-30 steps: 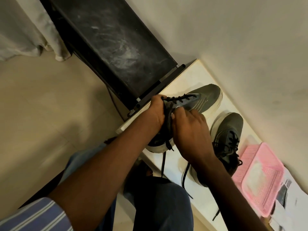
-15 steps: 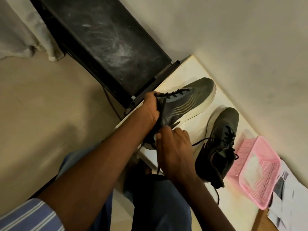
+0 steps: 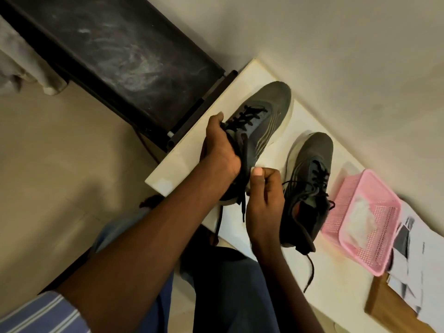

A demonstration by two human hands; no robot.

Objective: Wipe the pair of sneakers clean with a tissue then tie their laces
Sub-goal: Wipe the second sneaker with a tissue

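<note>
The task looks to be in its lacing half: the left hand (image 3: 222,150) clamps the near sneaker (image 3: 262,116) while the right hand's fingers (image 3: 258,173) pinch its loose lace (image 3: 243,205), and the other sneaker (image 3: 310,179), just right, lies untied on the bench (image 3: 341,280).

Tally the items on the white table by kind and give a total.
Grey sneakers: 2, one held by the left hand at, one resting at
Pink baskets: 1
Printed papers: 1
Total: 4
</note>
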